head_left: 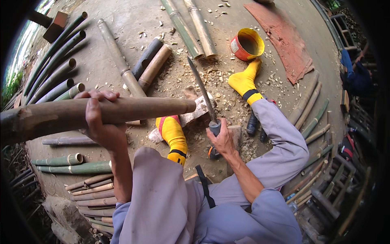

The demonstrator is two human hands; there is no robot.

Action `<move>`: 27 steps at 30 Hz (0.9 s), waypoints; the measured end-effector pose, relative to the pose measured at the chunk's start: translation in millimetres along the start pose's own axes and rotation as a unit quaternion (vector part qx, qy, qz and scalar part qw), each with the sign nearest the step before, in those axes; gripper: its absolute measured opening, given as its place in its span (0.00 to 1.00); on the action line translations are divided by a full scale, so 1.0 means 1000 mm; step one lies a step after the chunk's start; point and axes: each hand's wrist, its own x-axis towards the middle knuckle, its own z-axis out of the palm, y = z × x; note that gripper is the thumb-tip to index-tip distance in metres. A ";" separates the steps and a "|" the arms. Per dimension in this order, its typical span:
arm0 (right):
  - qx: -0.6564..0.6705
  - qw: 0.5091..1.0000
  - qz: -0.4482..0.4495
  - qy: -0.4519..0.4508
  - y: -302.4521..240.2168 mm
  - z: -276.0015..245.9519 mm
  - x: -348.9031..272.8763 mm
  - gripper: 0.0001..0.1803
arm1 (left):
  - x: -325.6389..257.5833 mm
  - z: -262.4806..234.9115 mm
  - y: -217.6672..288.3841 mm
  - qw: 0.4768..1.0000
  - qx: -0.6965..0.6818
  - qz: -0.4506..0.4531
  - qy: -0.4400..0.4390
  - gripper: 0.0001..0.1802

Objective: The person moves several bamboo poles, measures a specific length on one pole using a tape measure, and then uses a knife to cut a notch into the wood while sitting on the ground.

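My left hand (102, 128) is closed around a thick brown bamboo pole (158, 107), holding it up off the ground. The pole's tapered end reaches the middle of the view, and its other end runs past the left edge. In my right hand (224, 141), closed on a grey handle, is a long narrow-bladed knife (200, 83). Its blade points up and away, just right of the pole's end and apart from it. Below that end, a pale chopped wood block (199, 112) lies between my yellow-socked feet, with wood chips around it.
Cut bamboo poles lie at the left (57, 87), the lower left (95, 197) and the far middle (183, 30). A red-and-yellow bucket (237, 51) stands by my right foot. Beyond it spreads a reddish sheet (284, 42). Dark-handled tools (252, 124) lie near my right leg.
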 end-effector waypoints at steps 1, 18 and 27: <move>-0.003 1.000 0.003 -0.005 0.004 0.004 0.000 0.24 | -0.009 0.004 -0.007 1.000 0.008 -0.002 0.005 0.17; -0.010 0.996 0.037 -0.078 0.012 0.015 0.032 0.22 | -0.010 -0.032 -0.033 0.982 -0.044 -0.043 -0.177 0.23; -0.020 0.997 0.035 -0.067 0.038 0.029 0.041 0.21 | -0.006 -0.040 -0.031 0.957 -0.061 -0.054 -0.277 0.24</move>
